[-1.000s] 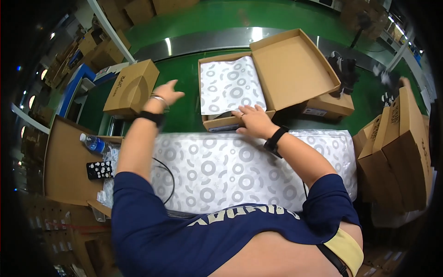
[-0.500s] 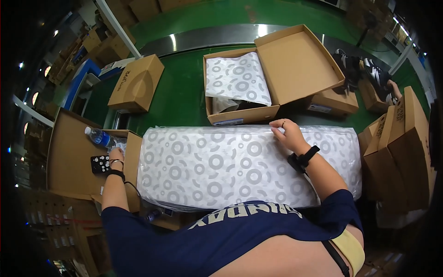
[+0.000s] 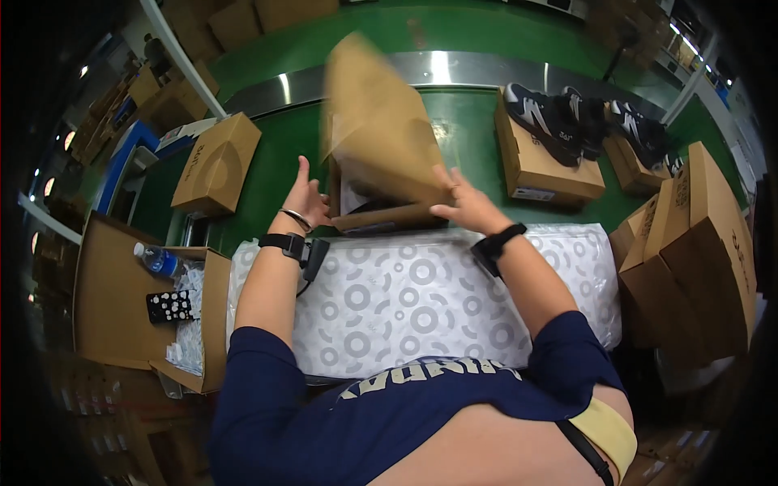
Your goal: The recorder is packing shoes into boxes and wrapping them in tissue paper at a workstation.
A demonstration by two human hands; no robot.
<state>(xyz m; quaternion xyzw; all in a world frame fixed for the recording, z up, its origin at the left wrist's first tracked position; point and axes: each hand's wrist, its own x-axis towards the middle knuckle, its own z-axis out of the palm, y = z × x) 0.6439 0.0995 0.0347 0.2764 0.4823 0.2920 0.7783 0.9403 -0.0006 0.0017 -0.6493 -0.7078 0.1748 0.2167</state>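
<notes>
A brown cardboard shoe box stands beyond the paper stack, its hinged lid tilted over it and smeared by motion. A dark item shows through the gap; the lid hides the other contents. At the box's near left corner is my left hand, thumb up and fingers apart, holding nothing. My right hand has its fingers stretched out against the lid's right edge, not wrapped round it. Beneath my forearms lies a stack of white wrapping paper with grey rings, covered in clear plastic.
Left, an open carton holds a water bottle, a black card with white dots and small white packets. A closed box sits behind. Right are black sneakers on a box and stacked cartons.
The lid has swung from the right up over the box, covering the patterned paper. My left hand has left the carton of packets for the box. Another person's hand at right is gone.
</notes>
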